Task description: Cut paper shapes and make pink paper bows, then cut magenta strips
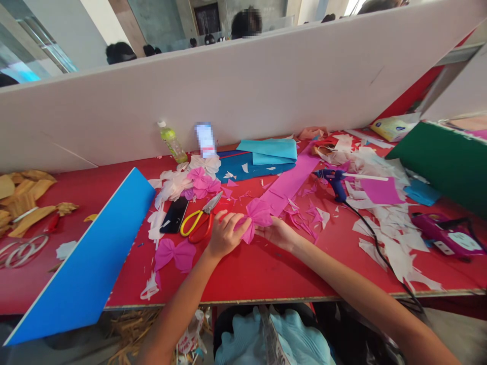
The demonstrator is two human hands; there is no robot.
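Between my two hands, just above the red table, is a pink paper flower with spread petals. My left hand pinches its left side between thumb and fingers. My right hand holds it from the right and below, its fingers partly hidden behind the petals. Scissors with one yellow and one red handle lie just left of my left hand. Another pink paper piece, shaped like a bow, rests nearer the table's front edge. Beyond my hands stretches a pink paper strip.
A blue board stands at left, a green board at right. A glue gun with a black cord lies at right among paper scraps. A dark phone, a bottle and folded blue paper lie around. A white partition runs behind.
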